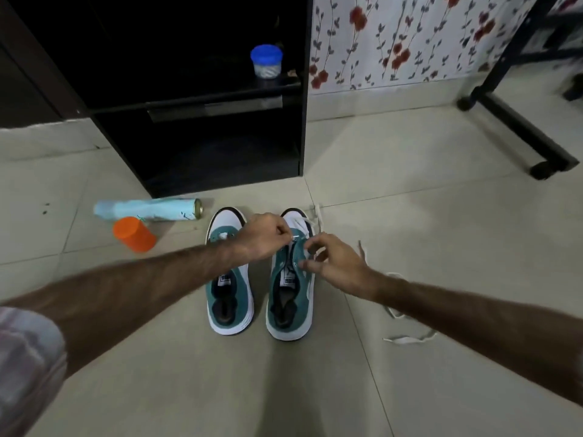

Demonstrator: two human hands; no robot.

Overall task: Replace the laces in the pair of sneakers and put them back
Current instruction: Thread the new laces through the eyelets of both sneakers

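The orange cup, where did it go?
In the head view, the orange cup lies on the floor tiles, left of the sneakers, just in front of the pale blue spray can.

Teal-and-white sneakers (258,279), white lace (407,340), orange cup (134,234), blue-lidded jar (266,61), red-flowered wallpaper (394,39).

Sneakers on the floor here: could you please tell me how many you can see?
2. The left sneaker stands on the tiled floor under the left hand's wrist; the right sneaker stands beside it, both hands working its lace.
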